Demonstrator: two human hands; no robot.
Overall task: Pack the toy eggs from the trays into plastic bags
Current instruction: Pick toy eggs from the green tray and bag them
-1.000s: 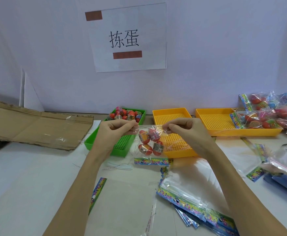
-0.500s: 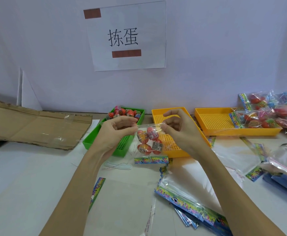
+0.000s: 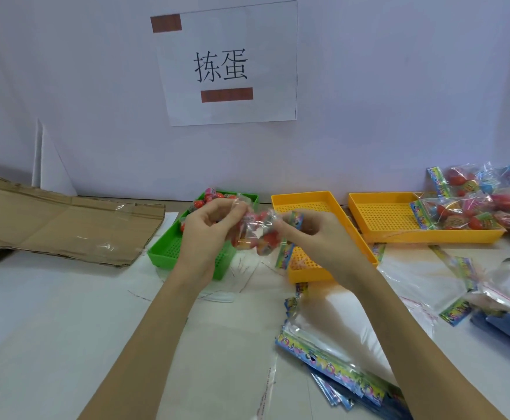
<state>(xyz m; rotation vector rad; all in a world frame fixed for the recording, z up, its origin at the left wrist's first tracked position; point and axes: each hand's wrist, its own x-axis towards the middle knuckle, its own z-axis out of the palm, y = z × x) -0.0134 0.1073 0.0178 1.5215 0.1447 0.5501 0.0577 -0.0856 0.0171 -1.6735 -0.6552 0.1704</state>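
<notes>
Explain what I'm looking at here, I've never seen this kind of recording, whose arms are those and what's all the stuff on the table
There is no machine here. A person wears a camera on the head, so the single view looks forward and down along their own arms. The left hand and right hand together grip a clear bag of toy eggs above the table; the picture is blurred there.

On the table lie a green tray with loose eggs at its far end, two yellow trays, filled bags piled at the right, flat empty bags near the person, and flattened cardboard on the left. A paper sign is taped to the wall.
</notes>
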